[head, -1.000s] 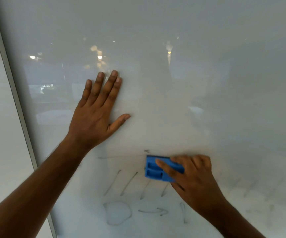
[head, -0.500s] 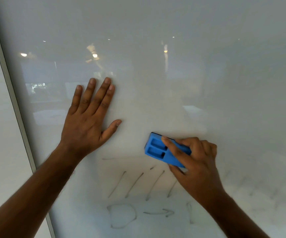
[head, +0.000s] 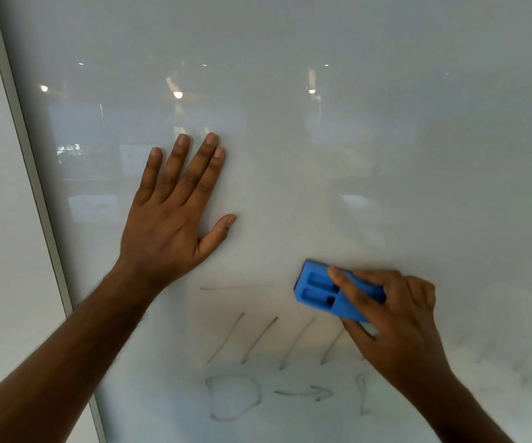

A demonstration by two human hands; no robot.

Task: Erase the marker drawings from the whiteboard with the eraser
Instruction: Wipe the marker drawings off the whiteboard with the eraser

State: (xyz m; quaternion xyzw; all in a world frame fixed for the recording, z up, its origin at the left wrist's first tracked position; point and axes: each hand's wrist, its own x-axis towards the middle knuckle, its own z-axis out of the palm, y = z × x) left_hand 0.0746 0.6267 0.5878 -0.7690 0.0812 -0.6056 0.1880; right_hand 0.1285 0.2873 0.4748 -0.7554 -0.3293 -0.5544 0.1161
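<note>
— Glossy whiteboard (head: 386, 139) fills the head view, its grey frame (head: 28, 174) running down the left side. How far along is the job?

— Partly done, by the look of it. The upper board is clean, with only pale smudges to the right. Faint marker drawings (head: 274, 343) remain low down: a thin line, four slanted strokes, a D-like shape, an arrow and another mark.

— And the hands?

— The left hand (head: 175, 215) lies flat on the board, fingers straight, holding nothing. The right hand (head: 395, 318) grips the blue eraser (head: 322, 290), pressing it against the board just above the rightmost stroke, well apart from the left hand.
</note>
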